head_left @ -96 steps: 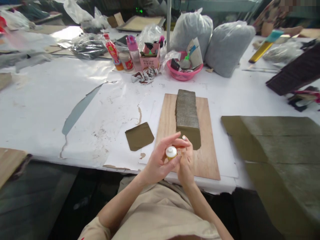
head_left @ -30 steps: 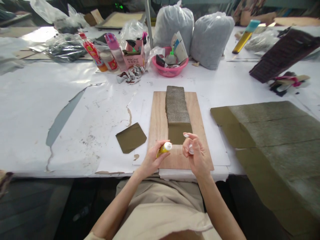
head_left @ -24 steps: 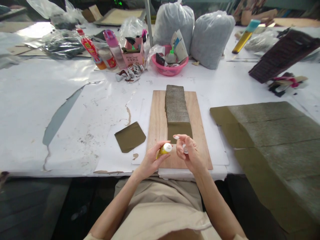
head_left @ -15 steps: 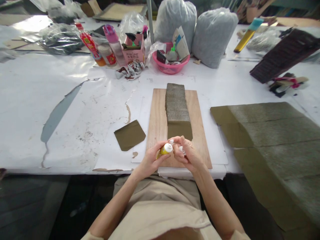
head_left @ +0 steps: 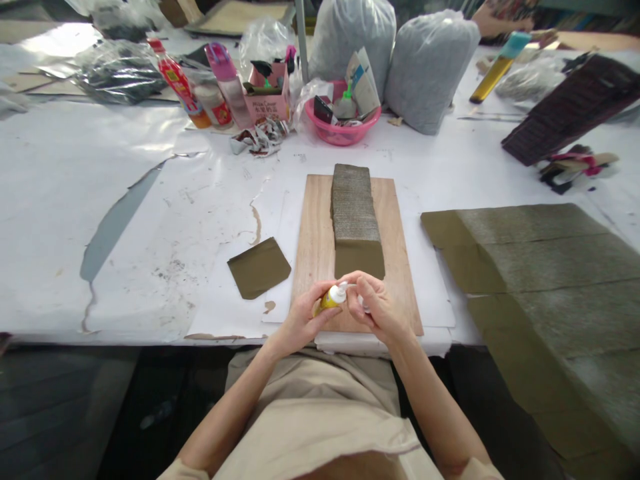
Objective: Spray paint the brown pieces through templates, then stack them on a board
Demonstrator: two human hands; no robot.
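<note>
My left hand [head_left: 303, 319] is closed around a small yellow bottle with a white top [head_left: 331, 298], tilted to the right. The fingertips of my right hand [head_left: 381, 310] pinch a small white nozzle piece [head_left: 343, 286] against the bottle's mouth. A second white piece [head_left: 367, 307] shows partly inside the curled fingers of that hand; its kind is hidden. Just beyond both hands, a fanned row of olive fabric pieces [head_left: 355, 207] lies overlapped on a wooden board [head_left: 315, 220]. One loose olive piece [head_left: 260, 268] rests on the table left of the board.
Large olive sheets [head_left: 540, 267] hang over the table edge at right. Behind the board stand a pink basket [head_left: 343, 135], a pink box [head_left: 270, 107], bottles [head_left: 175, 80] and stuffed plastic bags [head_left: 430, 73]. A dark stack [head_left: 570, 110] lies far right. Another person's arm [head_left: 505, 19] shows at the back.
My right hand has brought the white nozzle piece down onto the bottle's mouth; before, there was a gap between them. My left hand has kept its hold on the bottle.
</note>
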